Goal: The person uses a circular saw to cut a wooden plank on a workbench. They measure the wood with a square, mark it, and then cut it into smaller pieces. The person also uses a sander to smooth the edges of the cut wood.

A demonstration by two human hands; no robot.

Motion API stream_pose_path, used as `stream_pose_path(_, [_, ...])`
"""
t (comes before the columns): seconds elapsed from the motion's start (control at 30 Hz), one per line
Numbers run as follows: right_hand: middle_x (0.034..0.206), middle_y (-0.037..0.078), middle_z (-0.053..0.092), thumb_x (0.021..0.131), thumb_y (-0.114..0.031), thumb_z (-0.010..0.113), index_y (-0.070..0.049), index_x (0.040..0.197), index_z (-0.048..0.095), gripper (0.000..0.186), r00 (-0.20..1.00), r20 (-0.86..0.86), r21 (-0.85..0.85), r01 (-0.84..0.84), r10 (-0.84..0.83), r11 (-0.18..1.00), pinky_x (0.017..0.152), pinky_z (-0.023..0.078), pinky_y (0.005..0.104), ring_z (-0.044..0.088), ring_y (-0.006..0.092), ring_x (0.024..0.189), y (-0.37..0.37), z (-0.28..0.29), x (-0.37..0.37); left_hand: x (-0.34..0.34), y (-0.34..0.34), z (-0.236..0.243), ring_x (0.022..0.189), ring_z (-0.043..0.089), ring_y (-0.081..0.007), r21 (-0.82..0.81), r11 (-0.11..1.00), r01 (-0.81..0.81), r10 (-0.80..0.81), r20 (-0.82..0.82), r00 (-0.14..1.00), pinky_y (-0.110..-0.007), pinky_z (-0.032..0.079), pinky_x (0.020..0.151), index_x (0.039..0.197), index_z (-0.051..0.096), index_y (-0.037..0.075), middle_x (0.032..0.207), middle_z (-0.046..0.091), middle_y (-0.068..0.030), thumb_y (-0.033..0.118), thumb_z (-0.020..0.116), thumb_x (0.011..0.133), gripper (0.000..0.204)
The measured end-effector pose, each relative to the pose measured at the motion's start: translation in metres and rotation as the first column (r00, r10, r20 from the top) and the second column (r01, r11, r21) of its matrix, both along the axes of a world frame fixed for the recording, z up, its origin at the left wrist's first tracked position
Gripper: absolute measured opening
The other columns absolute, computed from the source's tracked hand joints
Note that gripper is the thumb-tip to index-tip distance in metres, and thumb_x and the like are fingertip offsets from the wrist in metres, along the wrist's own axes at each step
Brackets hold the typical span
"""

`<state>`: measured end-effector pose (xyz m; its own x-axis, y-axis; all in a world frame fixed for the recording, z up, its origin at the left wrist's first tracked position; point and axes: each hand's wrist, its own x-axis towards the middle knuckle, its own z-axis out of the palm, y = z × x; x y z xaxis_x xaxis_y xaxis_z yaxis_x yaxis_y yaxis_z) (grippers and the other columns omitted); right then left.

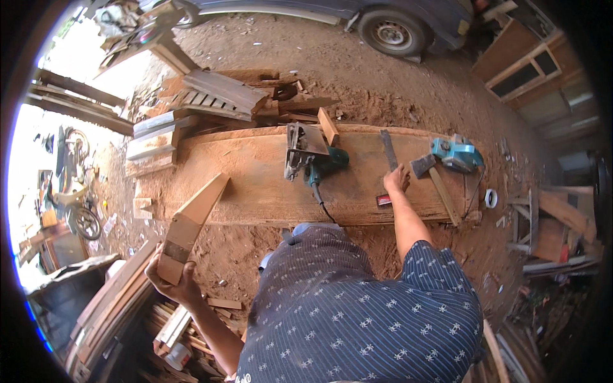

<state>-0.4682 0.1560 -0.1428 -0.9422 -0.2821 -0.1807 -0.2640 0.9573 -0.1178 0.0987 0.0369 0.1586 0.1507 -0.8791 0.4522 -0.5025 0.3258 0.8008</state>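
My left hand [174,281] is closed around the near end of a long wooden board piece [191,220], held up off the bench's front left with its narrow end pointing away. Over the bench's right side, my right hand [397,179] has its fingers closed at the near end of a flat dark bar [388,148]. Just below that hand lies a small red and dark box [384,200]. To its right rests a hatchet-like tool [439,188] with a dark head and wooden handle. Beyond that sits a teal electric planer [461,155].
A circular saw [310,153] lies on the wooden workbench [255,198], its cord running toward me. Beside it is a wood block [328,127]. Scrap planks [223,89] pile up behind. A parked vehicle [389,32] stands farther off. Lumber [115,300] is stacked at left.
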Motion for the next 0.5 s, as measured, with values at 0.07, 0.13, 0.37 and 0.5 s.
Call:
stream_pose_path(0.07, [0.129, 0.024, 0.052, 0.088, -0.02, 0.065, -0.005, 0.135, 0.047, 0.053, 0.996, 0.055, 0.014, -0.075, 0.074, 0.997, 0.1, 0.044, 0.0494, 0.051, 0.04, 0.122, 0.042, -0.019, 0.001, -0.023, 0.001, 0.001, 0.114, 0.059, -0.0285, -0.035, 0.994, 0.105, -0.107, -0.049, 0.993, -0.049, 0.043, 0.108, 0.115, 0.052, 0.006, 0.113, 0.061, -0.0094, 0.037, 0.096, 0.059, 0.078])
stream_pose_path(0.13, [0.13, 0.024, 0.051, 0.087, -0.017, 0.066, -0.005, 0.134, 0.049, 0.052, 0.991, 0.048, 0.018, -0.128, 0.127, 0.992, 0.098, 0.045, 0.0491, 0.052, 0.0412, 0.119, 0.066, -0.04, 0.001, -0.05, -0.003, 0.016, 0.115, 0.06, -0.0298, -0.052, 0.965, 0.258, -0.26, -0.042, 0.965, -0.054, 0.043, 0.108, 0.115, 0.052, 0.006, 0.111, 0.062, -0.0103, 0.043, 0.095, 0.054, 0.083])
stream_pose_path(0.37, [0.103, 0.021, 0.071, 0.082, -0.017, 0.07, -0.002, 0.114, 0.067, 0.036, 0.939, 0.335, -0.441, 0.083, 0.078, 0.893, 0.088, 0.051, 0.0432, 0.068, 0.0342, 0.1, 0.068, -0.03, -0.029, -0.109, -0.036, 0.019, 0.102, 0.063, -0.0306, -0.175, 0.839, 0.515, -0.514, 0.055, 0.856, -0.047, 0.054, 0.089, 0.125, 0.047, 0.004, 0.108, 0.059, -0.0153, 0.075, 0.076, 0.064, 0.099])
stream_pose_path(0.5, [0.095, 0.016, 0.071, 0.091, -0.013, 0.063, 0.0, 0.109, 0.065, 0.022, 0.941, -0.067, -0.699, -0.282, 0.333, 0.657, 0.081, 0.051, 0.0399, 0.067, 0.0295, 0.088, 0.023, 0.045, -0.022, -0.142, -0.038, 0.015, 0.101, 0.063, -0.0295, -0.212, 0.906, 0.367, -0.394, -0.105, 0.913, -0.045, 0.055, 0.087, 0.125, 0.04, 0.005, 0.114, 0.054, -0.0159, 0.075, 0.076, 0.066, 0.098])
